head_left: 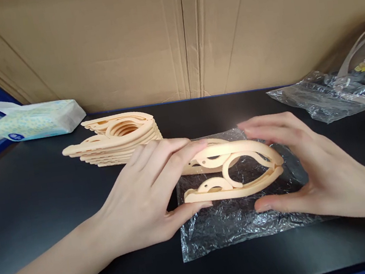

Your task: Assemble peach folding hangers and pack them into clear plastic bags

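My left hand [162, 185] grips a cream plastic folding clothes hanger [252, 147] by its left ends, thumb below and fingers above. The hanger is folded, its curved end pointing right. Behind it, partly hidden, lies another cream piece [192, 168] that looks like a second hanger. Around the hanger's right end, my right hand [299, 160] is spread, thumb and fingers wide apart, with a gap to the hanger. Under both lies a clear plastic bag [230, 226], flat on the black table [147, 270].
A neat stack of folded cream hangers [124, 139] stands behind my left hand. At the back left is a tissue pack [39, 119]. Crumpled clear plastic bags [327, 92] lie at the right. Cardboard [141, 42] walls off the back.
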{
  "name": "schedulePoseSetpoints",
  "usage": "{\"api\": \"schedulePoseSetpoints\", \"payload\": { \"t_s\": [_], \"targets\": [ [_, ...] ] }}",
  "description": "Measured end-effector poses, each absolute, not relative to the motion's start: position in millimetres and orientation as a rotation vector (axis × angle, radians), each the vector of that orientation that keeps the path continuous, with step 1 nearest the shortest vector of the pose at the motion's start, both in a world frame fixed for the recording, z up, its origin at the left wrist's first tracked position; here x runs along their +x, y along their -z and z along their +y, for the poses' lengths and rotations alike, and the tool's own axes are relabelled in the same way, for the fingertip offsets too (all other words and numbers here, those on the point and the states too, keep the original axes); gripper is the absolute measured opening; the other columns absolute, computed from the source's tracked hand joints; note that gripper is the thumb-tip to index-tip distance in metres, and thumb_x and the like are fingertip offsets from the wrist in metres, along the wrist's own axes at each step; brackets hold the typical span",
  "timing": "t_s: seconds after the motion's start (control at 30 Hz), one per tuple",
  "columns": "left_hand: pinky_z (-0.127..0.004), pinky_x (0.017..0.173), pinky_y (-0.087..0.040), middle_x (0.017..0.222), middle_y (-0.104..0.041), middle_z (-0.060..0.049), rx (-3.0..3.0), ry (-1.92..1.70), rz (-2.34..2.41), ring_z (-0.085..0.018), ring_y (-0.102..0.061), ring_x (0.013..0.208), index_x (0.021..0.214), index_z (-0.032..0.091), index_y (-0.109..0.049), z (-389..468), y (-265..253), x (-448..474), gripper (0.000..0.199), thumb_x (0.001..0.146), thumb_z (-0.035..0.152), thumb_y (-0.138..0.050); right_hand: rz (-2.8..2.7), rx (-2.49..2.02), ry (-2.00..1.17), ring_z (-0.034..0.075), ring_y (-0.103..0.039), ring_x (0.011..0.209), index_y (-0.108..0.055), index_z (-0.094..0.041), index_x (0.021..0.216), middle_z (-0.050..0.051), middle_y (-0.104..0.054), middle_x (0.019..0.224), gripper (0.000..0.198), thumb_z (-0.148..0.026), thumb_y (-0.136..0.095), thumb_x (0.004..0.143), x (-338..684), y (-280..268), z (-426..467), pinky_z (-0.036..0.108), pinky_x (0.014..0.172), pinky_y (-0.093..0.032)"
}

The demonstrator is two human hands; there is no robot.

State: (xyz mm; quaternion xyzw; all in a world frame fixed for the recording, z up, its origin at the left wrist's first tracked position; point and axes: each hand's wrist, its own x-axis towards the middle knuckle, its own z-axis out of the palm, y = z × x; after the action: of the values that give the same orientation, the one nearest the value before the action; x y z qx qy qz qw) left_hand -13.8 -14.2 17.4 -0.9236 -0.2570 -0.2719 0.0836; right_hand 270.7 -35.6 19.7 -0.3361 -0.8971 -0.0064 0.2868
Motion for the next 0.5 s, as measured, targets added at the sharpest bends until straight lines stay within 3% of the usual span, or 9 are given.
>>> {"api": "schedulePoseSetpoints", "payload": {
  "t_s": [0.07, 0.17, 0.5],
  "targets": [
    [-0.033, 0.096, -0.043, 0.127, -0.057, -0.011, -2.746, 0.814, -0.745, -0.024, -0.055, 0.111, 0.141, 0.010, -0.042, -16.8, -17.8, -11.4, 0.059, 0.096, 0.043, -0.060, -2.474, -0.820, 0.222, 0.031, -0.052, 0.126, -0.041, -0.016, 0.141, 0.020, -0.049, 0.141, 0.065, -0.043, -0.070, 0.089, 267.8, -20.0, -39.7, 0.045, 0.095, -0.051],
    [-0.033, 0.095, -0.043, 0.127, -0.057, -0.012, -2.742, 0.810, -0.739, -0.023, -0.054, 0.112, 0.140, 0.009, -0.042, -18.9, -17.4, -8.5, 0.058, 0.096, 0.043, -0.059, -2.521, -0.760, 0.385, 0.031, -0.058, 0.117, -0.044, -0.015, 0.139, 0.020, -0.054, 0.137, 0.055, -0.033, -0.067, 0.092, 265.0, -21.5, -44.5, 0.045, 0.083, -0.054],
    [-0.035, 0.100, -0.047, 0.134, -0.055, -0.012, -2.817, 0.789, -0.881, -0.026, -0.056, 0.117, 0.147, 0.014, -0.035, -14.9, -14.1, -10.6, 0.078, 0.091, 0.062, -0.059, -2.457, -0.776, 0.339, 0.032, -0.061, 0.114, -0.039, -0.017, 0.143, 0.019, -0.056, 0.137, 0.063, -0.027, -0.069, 0.089, 265.5, -16.6, -38.4, 0.046, 0.083, -0.055]
  ]
}}
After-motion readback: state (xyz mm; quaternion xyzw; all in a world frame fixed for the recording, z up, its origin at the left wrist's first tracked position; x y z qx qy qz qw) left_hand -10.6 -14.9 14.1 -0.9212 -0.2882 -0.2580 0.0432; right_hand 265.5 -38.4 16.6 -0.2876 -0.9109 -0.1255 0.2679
